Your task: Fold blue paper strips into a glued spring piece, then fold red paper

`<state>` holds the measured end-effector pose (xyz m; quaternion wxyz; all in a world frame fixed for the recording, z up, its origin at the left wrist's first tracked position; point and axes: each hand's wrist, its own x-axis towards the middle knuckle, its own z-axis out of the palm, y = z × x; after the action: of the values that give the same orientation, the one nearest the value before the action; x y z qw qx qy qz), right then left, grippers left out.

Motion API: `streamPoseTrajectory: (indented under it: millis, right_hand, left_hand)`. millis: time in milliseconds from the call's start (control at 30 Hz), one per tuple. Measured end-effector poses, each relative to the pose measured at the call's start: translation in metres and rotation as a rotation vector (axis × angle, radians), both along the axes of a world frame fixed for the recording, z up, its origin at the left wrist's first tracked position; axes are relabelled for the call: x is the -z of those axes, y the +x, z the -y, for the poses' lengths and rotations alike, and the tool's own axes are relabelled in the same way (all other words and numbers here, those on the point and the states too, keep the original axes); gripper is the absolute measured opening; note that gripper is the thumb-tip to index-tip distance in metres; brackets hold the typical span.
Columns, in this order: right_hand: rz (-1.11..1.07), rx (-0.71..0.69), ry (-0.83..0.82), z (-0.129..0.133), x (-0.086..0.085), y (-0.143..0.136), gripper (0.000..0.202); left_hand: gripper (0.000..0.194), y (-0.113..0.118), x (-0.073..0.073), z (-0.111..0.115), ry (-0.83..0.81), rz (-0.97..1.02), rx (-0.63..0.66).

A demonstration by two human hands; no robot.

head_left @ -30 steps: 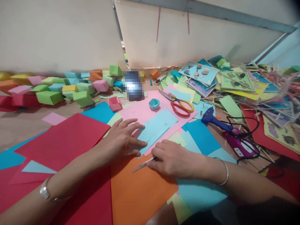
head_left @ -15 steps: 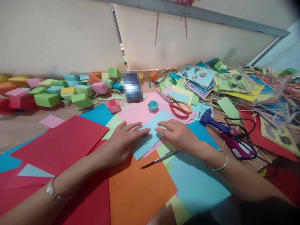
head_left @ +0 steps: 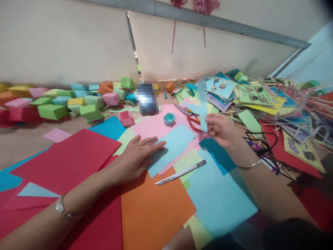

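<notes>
My left hand (head_left: 140, 154) lies with its fingers stretched out on a light blue sheet of paper (head_left: 177, 142). A thin light blue paper strip (head_left: 203, 104), blurred by motion, is pinched upright in my right hand (head_left: 221, 130), raised over the table's right half. Behind that hand, scissors (head_left: 194, 123) with red and yellow handles are partly hidden. A craft knife (head_left: 182, 172) rests across the orange paper (head_left: 156, 211) and the green paper. Beyond the blue sheet stands a small folded teal paper box (head_left: 169, 119), with an open pink paper box (head_left: 126, 118) to its left.
Many coloured paper boxes (head_left: 52, 111) line the back left. A pixelated dark object (head_left: 147, 99) stands at the back middle. Red sheets (head_left: 67, 159) spread at left. Framed pictures (head_left: 217, 86), sticks and a black cord (head_left: 270, 139) crowd the right.
My right hand has lifted off the light blue sheet and moved right and up, taking a thin strip with it. The knife is now uncovered. My left hand stays in place.
</notes>
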<state>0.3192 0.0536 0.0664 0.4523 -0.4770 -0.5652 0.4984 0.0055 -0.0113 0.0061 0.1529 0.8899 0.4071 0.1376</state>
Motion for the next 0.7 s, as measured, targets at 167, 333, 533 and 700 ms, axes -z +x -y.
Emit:
streamPoseTrajectory:
  millis: [167, 333, 533, 700]
  right_hand:
    - [-0.262, 0.113, -0.112, 0.000, 0.007, -0.007, 0.019]
    - [0.535, -0.207, 0.415, 0.018, 0.036, -0.029, 0.012]
    - [0.956, -0.346, 0.715, 0.022, 0.057, -0.036, 0.058]
    - [0.967, -0.504, 0.748, 0.025, 0.055, -0.039, 0.062]
  left_hand:
    - [0.050, 0.003, -0.005, 0.000, 0.045, 0.068, 0.006]
    - [0.037, 0.010, -0.013, 0.003, 0.067, 0.118, -0.257]
    - [0.038, 0.025, -0.019, 0.017, 0.037, -0.153, -0.358]
    - [0.033, 0.028, -0.020, 0.017, -0.082, -0.098, -0.348]
